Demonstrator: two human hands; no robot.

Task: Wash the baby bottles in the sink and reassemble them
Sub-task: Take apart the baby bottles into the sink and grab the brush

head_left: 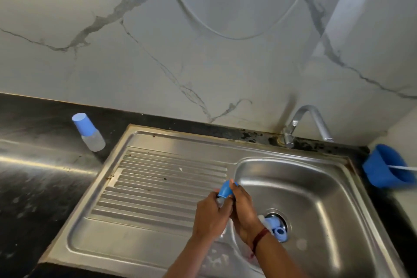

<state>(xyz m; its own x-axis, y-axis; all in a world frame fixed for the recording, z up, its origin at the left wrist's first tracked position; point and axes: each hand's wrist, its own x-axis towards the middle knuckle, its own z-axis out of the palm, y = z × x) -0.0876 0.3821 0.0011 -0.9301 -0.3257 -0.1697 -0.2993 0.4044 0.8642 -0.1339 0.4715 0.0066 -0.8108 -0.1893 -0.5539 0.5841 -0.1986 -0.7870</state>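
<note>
Over the sink's left rim, my left hand (211, 214) grips the clear body of a baby bottle, mostly hidden by the fingers. My right hand (242, 207) holds its blue cap (225, 190) from the right side. A second bottle with a blue cap (89, 132) stands upright on the black counter at the left. More blue and white bottle parts (276, 227) lie in the steel sink basin (316, 187) on the drain.
A ribbed steel drainboard (158, 187) lies left of the basin. The chrome tap (306, 124) stands at the back right, with no water seen running. A blue tub (387, 166) holding a white stick sits at the far right. Marble wall behind.
</note>
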